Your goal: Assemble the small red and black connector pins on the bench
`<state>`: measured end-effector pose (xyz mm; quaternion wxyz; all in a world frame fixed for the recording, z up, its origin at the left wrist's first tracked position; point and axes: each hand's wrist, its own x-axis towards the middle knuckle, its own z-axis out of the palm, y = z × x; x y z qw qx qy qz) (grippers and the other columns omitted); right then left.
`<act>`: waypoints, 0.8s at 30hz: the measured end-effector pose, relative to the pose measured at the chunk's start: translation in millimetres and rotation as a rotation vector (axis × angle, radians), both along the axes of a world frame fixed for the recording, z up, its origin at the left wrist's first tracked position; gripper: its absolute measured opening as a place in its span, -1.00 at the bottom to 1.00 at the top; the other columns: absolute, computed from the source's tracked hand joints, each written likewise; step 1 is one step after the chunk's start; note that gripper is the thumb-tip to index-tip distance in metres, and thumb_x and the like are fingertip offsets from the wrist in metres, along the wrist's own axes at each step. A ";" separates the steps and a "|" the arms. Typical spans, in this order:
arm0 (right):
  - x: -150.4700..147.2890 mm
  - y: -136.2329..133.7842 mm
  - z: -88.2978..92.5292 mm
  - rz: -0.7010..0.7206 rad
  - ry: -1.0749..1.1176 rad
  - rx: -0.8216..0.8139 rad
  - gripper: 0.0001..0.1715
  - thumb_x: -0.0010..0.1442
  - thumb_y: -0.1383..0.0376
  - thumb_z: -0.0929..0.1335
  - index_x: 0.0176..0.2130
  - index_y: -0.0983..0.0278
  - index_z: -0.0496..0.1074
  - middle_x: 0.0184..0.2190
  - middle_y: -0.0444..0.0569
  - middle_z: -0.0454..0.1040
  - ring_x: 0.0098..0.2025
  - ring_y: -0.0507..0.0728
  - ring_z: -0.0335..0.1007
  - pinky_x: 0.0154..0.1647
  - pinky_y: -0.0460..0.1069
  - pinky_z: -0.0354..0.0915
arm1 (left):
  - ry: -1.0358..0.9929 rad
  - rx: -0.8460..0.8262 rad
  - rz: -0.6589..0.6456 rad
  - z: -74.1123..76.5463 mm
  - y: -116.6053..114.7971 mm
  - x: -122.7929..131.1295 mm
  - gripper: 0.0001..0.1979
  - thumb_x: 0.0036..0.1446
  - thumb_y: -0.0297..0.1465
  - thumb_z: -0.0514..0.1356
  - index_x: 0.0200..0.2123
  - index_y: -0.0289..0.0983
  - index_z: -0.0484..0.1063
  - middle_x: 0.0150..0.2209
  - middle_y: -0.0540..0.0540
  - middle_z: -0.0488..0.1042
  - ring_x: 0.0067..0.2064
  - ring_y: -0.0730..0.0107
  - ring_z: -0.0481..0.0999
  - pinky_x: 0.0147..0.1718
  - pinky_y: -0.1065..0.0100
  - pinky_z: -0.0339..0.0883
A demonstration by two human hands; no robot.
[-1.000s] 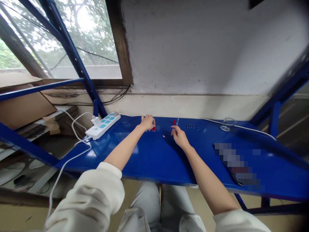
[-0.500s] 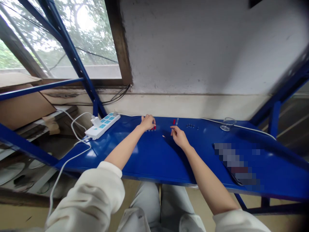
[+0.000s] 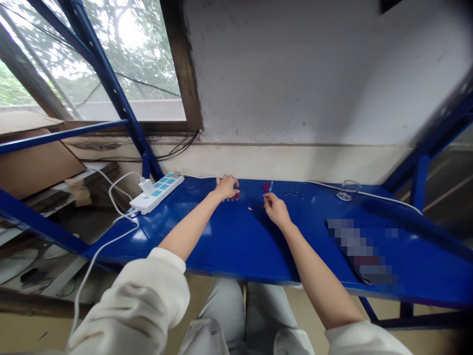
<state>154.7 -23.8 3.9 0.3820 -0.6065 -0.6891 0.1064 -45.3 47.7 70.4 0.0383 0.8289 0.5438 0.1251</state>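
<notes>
My left hand (image 3: 226, 188) is arched over a row of small red and clear pieces (image 3: 237, 196) on the blue table. Its fingers are bent and spread apart; part of the row is hidden under the hand. To the right, my right hand (image 3: 277, 209) hovers low over the table, thumb and fingertips closed together. Whatever is between them is too small to make out. Just beyond it lie a red tube-like piece (image 3: 266, 187) and a clear one (image 3: 271, 186). A tiny pale piece (image 3: 250, 208) rests between my hands.
Several small dark bits (image 3: 291, 193) lie right of my right hand. A clear cup (image 3: 344, 195) stands farther right, by a white cable. At left is a white power strip (image 3: 157, 193) with a plug. A blurred-out flat item (image 3: 358, 251) lies at front right. Blue frame posts flank the table.
My right hand has shifted very slightly to the right, its fingertips a little farther from the pale piece. My left hand stays over the row.
</notes>
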 end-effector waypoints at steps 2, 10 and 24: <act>0.0 -1.2 2.3 -0.048 -0.022 -0.027 -0.70 0.14 0.29 0.14 -0.16 0.25 0.33 -0.45 -0.03 0.46 -0.45 0.06 0.38 -0.40 -0.09 0.21 | -0.031 0.047 -0.023 3.8 -3.4 5.2 -0.82 -0.01 -0.33 0.17 -0.29 -0.23 0.40 -0.13 -0.11 0.37 0.00 0.15 0.21 -0.05 0.09 -0.01; 2.1 -5.9 10.1 -0.278 -0.266 -0.097 -0.71 0.14 0.34 0.16 -0.16 0.32 0.33 -0.27 0.09 0.46 -0.23 0.14 0.38 -0.34 -0.06 0.18 | -0.178 0.175 -0.257 -1.1 -24.9 57.5 -0.66 0.12 -0.43 -0.02 -0.01 -0.25 0.23 -0.01 -0.12 0.31 0.03 0.29 0.23 0.00 0.26 0.07; 3.1 -7.0 12.0 -0.318 -0.418 -0.165 -0.75 0.14 0.38 0.15 -0.25 0.34 0.35 -0.31 0.14 0.44 -0.22 0.18 0.35 -0.32 -0.02 0.17 | -0.138 -0.015 0.012 -61.4 -1.7 117.5 -0.35 0.04 -0.47 0.00 0.21 -0.16 -0.14 0.16 -0.21 0.08 0.11 0.07 0.12 -0.01 0.03 0.04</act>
